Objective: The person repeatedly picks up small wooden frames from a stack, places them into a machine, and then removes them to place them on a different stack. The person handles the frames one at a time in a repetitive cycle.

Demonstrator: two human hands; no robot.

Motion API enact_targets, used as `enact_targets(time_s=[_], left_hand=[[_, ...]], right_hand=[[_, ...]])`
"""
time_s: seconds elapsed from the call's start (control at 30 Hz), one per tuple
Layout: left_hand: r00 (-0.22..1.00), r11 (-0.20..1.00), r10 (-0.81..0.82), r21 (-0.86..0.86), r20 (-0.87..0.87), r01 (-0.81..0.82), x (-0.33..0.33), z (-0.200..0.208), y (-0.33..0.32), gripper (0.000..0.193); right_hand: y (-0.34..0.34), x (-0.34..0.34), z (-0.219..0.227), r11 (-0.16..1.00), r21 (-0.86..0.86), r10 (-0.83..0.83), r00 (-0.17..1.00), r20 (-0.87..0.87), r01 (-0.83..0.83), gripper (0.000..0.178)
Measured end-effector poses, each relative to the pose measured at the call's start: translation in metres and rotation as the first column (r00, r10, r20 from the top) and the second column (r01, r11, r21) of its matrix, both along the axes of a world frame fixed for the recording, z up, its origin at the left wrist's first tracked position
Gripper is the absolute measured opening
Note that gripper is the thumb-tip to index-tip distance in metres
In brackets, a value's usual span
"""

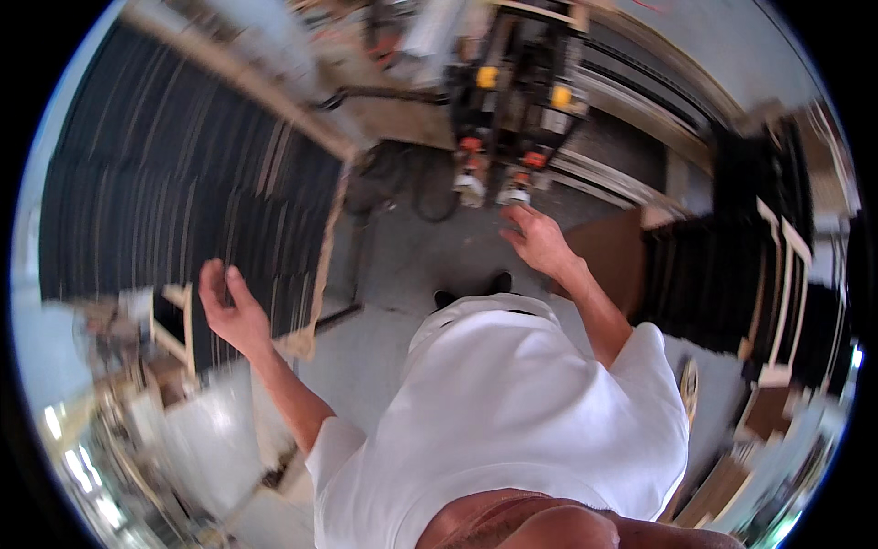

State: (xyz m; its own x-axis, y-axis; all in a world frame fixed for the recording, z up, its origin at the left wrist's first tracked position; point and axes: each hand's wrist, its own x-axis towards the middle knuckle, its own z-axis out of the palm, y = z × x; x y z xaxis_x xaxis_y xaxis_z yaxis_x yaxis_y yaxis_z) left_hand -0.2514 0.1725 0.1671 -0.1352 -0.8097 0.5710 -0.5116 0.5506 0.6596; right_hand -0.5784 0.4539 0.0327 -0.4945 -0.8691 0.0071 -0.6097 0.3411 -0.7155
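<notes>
My left hand (pixel 232 309) is raised at the left, its fingers apart and nothing in them. It appears over the near edge of a wide stack of thin dark boards (pixel 174 201); whether it touches them I cannot tell. Out in front on the right, my right hand (pixel 538 240) hangs empty with fingers loosely spread. Just beyond it stands a machine (pixel 521 101) with a black frame, yellow blocks, red parts and two pale round feet or heads at its near end. Motion blurs the machine's details.
A second stack of dark boards (pixel 709 284) stands at the right, with pale wooden strips (pixel 782 293) beside it. A brown panel (pixel 604 261) leans next to that stack. Dark hoses (pixel 434 188) lie on the grey floor (pixel 384 265) left of the machine. My feet are at the centre.
</notes>
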Motion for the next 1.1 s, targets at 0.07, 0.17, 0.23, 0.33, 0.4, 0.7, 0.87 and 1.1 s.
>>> enact_targets(time_s=[0.07,0.17,0.23,0.33,0.4,0.7,0.87,1.1], left_hand=[[0.942,0.926,-0.279,0.206,-0.186,0.315,-0.073,-0.030,0.028,0.024],[0.844,0.743,-0.514,0.412,-0.155,0.528,-0.181,-0.073,0.065,0.023],[0.645,0.444,-0.664,0.496,-0.377,0.746,-0.241,-0.103,0.079,0.030],[0.523,0.189,-0.732,0.609,-0.436,0.771,-0.346,-0.126,0.084,0.038],[0.523,0.049,-0.637,0.647,-0.567,0.761,-0.412,-0.134,0.078,0.042],[0.596,-0.144,-0.311,0.656,-0.740,0.741,-0.667,-0.175,0.004,0.082],[0.550,-0.160,-0.011,0.544,-0.835,0.823,-0.726,-0.185,-0.008,0.076],[0.545,-0.142,0.164,0.527,-0.822,0.838,-0.710,-0.219,-0.020,0.047]], right_hand=[[0.024,-0.020,0.056,0.994,-0.096,-0.067,0.996,-0.064,0.060,0.031],[0.073,-0.032,0.128,0.938,-0.266,-0.281,0.936,-0.213,0.221,0.033],[0.113,-0.037,0.172,0.882,-0.313,-0.449,0.826,-0.339,0.351,0.036],[0.173,-0.032,0.216,0.674,-0.440,-0.733,0.459,-0.502,0.594,0.038],[0.205,-0.024,0.232,0.532,-0.449,-0.746,0.146,-0.650,0.717,0.032],[0.248,-0.022,0.245,0.067,-0.095,-0.868,0.011,-0.497,0.993,0.021],[0.232,-0.022,0.252,0.042,-0.232,-0.902,-0.062,-0.427,0.972,0.019],[0.097,-0.061,0.245,0.526,-0.377,-0.810,0.314,-0.495,0.763,0.022]])
